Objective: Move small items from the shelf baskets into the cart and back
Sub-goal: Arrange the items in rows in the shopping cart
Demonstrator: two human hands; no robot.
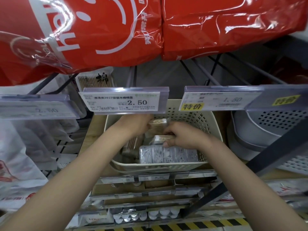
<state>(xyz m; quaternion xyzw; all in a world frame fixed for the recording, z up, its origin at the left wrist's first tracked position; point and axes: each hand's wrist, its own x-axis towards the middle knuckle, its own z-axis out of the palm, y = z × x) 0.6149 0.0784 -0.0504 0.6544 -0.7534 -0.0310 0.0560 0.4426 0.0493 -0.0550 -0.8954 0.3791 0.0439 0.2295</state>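
A cream perforated basket [213, 130] stands on the shelf at the centre. Both my hands reach into it. My left hand [136, 124] grips a pack of wooden cotton swabs [159, 122] at the basket's back. My right hand [180, 136] pinches a second swab pack [160, 139] just in front of the first. Under my right hand lies a clear pack of white plastic picks [166, 155]. Another swab pack [132, 145] leans at the basket's left. No cart is in view.
Price-tag holders [123, 100] hang just above the basket. Big red plastic bags [150, 27] overhang from the upper shelf. A grey perforated basket [266, 130] stands to the right, white bagged goods [25, 147] to the left. Lower shelves hold more small packs.
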